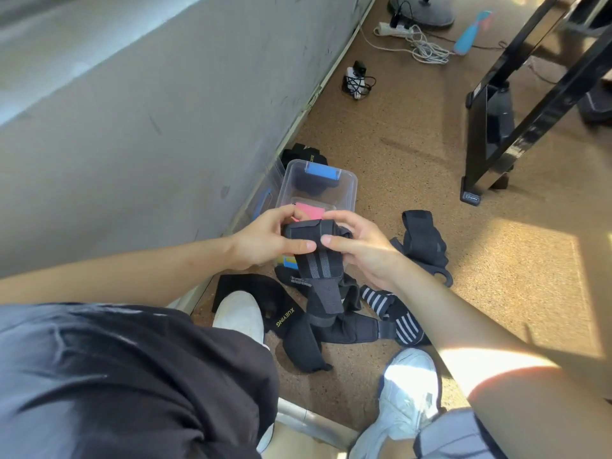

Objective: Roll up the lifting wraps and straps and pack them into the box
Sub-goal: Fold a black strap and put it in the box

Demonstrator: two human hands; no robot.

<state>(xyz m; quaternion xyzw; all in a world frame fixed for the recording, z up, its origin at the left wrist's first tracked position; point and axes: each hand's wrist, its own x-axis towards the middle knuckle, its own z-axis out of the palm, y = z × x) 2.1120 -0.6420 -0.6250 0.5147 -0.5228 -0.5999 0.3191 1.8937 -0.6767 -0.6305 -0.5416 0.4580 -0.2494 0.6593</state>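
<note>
Wrap (311, 232) in left hand (265, 240), right hand (361, 250); floor strap (286, 318) reads XUEYING.

A loose, creased black shirt (149, 376) covers the torso, its sleeves short. The left hand (265, 241) and right hand (362, 248) are bare, as are both forearms (132, 270). The shoes (238, 313) are white trainers, and grey shorts (460, 435) with a dark hem show at the right leg.

Black wrist wrap (318, 263), grey stripes, top part rolled, tail hanging, held over near end of clear plastic box (352, 188), open, on floor. Loose black straps (298, 339) piled nearer; striped wrap (394, 313) right of them.
</note>
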